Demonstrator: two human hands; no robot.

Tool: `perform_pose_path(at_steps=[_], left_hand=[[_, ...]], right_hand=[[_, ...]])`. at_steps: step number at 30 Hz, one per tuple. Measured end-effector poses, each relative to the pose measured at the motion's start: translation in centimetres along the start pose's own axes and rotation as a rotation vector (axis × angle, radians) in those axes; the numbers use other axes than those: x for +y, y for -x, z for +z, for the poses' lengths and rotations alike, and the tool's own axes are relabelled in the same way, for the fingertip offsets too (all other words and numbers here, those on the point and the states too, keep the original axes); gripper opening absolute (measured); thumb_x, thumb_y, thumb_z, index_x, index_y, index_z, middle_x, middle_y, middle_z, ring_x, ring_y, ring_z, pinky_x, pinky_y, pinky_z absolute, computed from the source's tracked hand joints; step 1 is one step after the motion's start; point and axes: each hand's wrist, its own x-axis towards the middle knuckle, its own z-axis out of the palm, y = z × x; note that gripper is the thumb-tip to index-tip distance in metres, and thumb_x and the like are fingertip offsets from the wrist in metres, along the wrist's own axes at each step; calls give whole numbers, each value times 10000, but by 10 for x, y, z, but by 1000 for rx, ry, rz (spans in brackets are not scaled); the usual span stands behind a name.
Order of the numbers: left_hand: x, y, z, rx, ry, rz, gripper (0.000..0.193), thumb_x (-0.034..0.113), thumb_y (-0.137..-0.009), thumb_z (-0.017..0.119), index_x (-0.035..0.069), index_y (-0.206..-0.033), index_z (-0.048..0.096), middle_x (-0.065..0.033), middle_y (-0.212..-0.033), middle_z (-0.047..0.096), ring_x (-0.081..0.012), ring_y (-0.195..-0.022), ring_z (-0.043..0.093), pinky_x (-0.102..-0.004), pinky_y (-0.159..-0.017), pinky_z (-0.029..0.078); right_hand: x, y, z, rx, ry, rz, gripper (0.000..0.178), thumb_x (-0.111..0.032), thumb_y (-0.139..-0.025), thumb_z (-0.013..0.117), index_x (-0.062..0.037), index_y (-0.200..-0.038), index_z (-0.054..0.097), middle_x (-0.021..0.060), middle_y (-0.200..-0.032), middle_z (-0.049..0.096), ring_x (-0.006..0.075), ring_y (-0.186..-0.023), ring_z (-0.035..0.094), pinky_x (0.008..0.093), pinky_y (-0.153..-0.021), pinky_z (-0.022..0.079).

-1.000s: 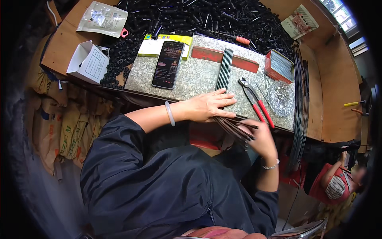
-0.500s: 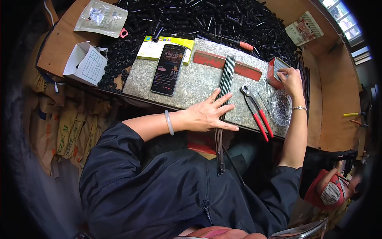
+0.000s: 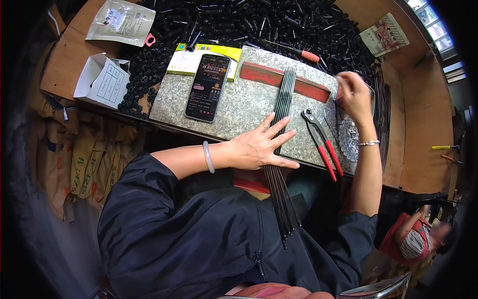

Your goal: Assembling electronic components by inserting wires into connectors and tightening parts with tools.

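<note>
My left hand [image 3: 258, 147] lies flat with fingers spread on a bundle of thin dark rods [image 3: 284, 102]. Their upper ends rest side by side across a red bar [image 3: 256, 74], while the lower ends fan out over the bench edge towards my lap. At the bench's right, my right hand [image 3: 356, 94] is held over a small red tin [image 3: 340, 91], which it mostly hides. Its thumb and fingertips are pinched together; whatever is between them is too small to make out. Red-handled pliers [image 3: 321, 142] lie between my hands.
A phone [image 3: 208, 87] leans on a yellow-green box [image 3: 180, 61] at the left of the stone slab [image 3: 167, 102]. Behind lie a heap of black parts [image 3: 224, 22] and a red-handled screwdriver [image 3: 309, 56]. A clear glass dish [image 3: 347, 137] sits under my right wrist. Another person [image 3: 411, 236] is at far right.
My right hand has come up out of the red tin and its fingers have drawn together. Under my left hand, the lower ends of the rods have spread apart.
</note>
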Motion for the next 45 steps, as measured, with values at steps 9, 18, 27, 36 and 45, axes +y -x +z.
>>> perform_pose_path(at_steps=[9, 18, 27, 36, 45], left_hand=[[-2, -3, -2, -16, -82, 33, 652, 237, -814, 541, 485, -1374, 317, -237, -1387, 378, -466, -1317, 294, -660, -1019, 242], [-3, -2, 0, 6, -90, 30, 625, 238, -831, 516, 484, -1372, 323, -234, -1381, 392, -468, -1309, 308, -652, -1020, 253], [-3, -2, 1, 23, -7, 11, 733, 138, -776, 544, 498, -1372, 318, -234, -1401, 355, -462, -1315, 303, -651, -1015, 271], [-3, -2, 1, 28, -9, 5, 734, 122, -775, 539, 493, -1371, 327, -235, -1402, 352, -461, -1313, 306, -651, -1008, 281], [-2, -1, 2, 32, 1, -8, 745, 112, -762, 550, 493, -1366, 338, -230, -1409, 347, -460, -1330, 276, -651, -1022, 258]], right_hand=[[-3, -12, 56, -187, 27, -6, 174, -177, -844, 654, -18, -911, 678, 86, -808, 620, 178, -724, 581, 295, -677, 459], [-8, -16, 69, -206, -67, -23, 161, -164, -853, 646, -16, -911, 675, 75, -801, 621, 170, -724, 575, 287, -676, 453], [-12, -17, 72, -181, -55, -72, 164, -171, -851, 651, -20, -911, 675, 69, -767, 630, 160, -673, 568, 279, -646, 451], [-8, -17, 64, -247, -82, 96, 184, -165, -852, 650, 17, -884, 650, 69, -721, 645, 104, -661, 563, 261, -633, 454], [-14, -19, 66, -264, -157, 150, 177, -143, -863, 636, 30, -897, 636, 44, -743, 645, 83, -692, 552, 257, -660, 459]])
